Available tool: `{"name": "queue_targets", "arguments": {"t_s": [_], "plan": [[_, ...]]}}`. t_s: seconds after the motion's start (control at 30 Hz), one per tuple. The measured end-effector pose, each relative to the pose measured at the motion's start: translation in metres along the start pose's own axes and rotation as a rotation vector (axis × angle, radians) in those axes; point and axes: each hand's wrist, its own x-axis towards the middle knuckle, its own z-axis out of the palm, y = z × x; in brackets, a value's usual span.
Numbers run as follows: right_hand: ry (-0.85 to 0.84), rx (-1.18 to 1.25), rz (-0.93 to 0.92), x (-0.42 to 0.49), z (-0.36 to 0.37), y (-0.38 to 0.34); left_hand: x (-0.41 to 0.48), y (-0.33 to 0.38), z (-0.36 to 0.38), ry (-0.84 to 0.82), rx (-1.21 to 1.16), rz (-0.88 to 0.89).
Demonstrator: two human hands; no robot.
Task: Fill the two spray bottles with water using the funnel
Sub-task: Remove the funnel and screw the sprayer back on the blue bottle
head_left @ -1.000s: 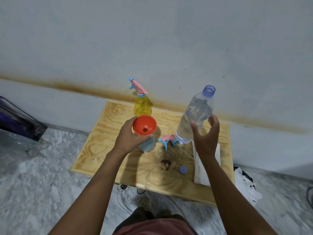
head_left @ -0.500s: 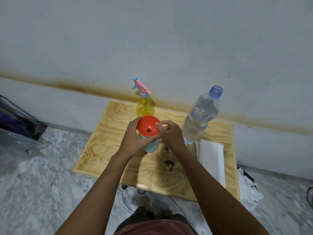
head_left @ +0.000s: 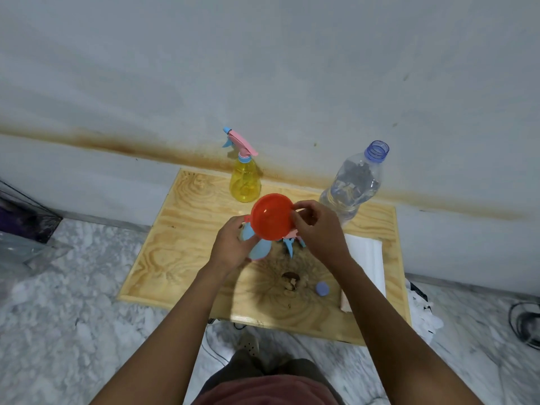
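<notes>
An orange funnel (head_left: 271,216) is tilted toward me over the pale blue spray bottle (head_left: 259,249), which has no sprayer head on it. My left hand (head_left: 230,244) grips the blue bottle's body. My right hand (head_left: 318,232) pinches the funnel's right rim. Whether the funnel's spout is inside the bottle's neck is hidden. A pink and blue sprayer head (head_left: 289,244) lies on the table under my right hand. The yellow spray bottle (head_left: 245,182), with its sprayer on, stands at the back. An uncapped water bottle (head_left: 353,188) stands at the back right.
Everything rests on a low plywood table (head_left: 181,229) against a stained wall. A blue cap (head_left: 322,288) and some brown crumbs lie near the front. White folded paper (head_left: 368,258) lies at the table's right side. Cables and bags lie on the marble floor.
My right hand let go of the water bottle, which now stands on the table, and moved to the funnel. The funnel has since risen and tilted toward me.
</notes>
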Motion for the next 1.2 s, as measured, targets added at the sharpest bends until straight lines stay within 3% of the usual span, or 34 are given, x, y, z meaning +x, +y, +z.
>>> {"name": "queue_targets", "arguments": {"t_s": [0.33, 0.7, 0.8, 0.97, 1.07, 1.2], "plan": [[0.076, -0.426, -0.090, -0.076, 0.004, 0.101, 0.004, -0.004, 0.000, 0.001, 0.007, -0.041], [-0.046, -0.789, -0.005, -0.095, 0.033, 0.141, 0.006, -0.004, 0.001, 0.008, 0.033, -0.053], [-0.087, -0.809, 0.006, -0.089, 0.031, 0.140, 0.005, -0.004, 0.000, 0.000, 0.025, -0.050], [-0.009, -0.758, -0.079, -0.070, 0.012, 0.126, 0.004, -0.005, 0.001, 0.011, -0.004, -0.046], [0.000, -0.696, 0.002, -0.040, 0.012, 0.107, 0.004, -0.004, 0.002, 0.016, -0.023, -0.061], [-0.158, -0.688, 0.211, 0.004, 0.028, 0.096, 0.004, -0.003, 0.001, 0.007, -0.027, -0.082]]}}
